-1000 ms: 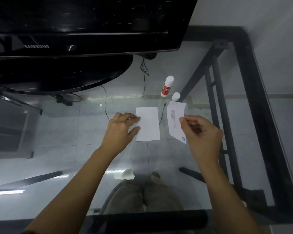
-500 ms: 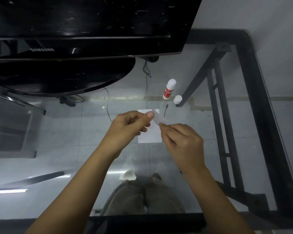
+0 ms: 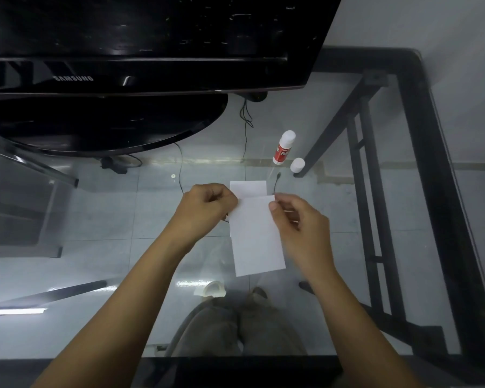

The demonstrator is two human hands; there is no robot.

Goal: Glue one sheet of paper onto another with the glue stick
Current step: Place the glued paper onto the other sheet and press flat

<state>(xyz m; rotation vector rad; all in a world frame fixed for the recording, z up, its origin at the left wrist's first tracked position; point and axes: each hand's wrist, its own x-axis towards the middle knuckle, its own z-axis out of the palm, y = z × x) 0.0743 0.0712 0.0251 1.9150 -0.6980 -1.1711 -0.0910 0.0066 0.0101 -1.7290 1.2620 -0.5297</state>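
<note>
Paper lineup
I'm pinching the top sheet (image 3: pixel 256 239) between left hand (image 3: pixel 207 208) and right hand (image 3: pixel 300 225), holding it over the bottom sheet (image 3: pixel 248 188).

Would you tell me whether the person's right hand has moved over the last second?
Yes: the right hand, pinching a white paper sheet, has moved left, from well right of the red-and-white glue stick to almost below it.

The word SAMSUNG stands in pale letters on the lower bezel of the black monitor (image 3: pixel 73 78). The glue stick (image 3: pixel 283 147) carries a red label with white lettering too small to read.
</note>
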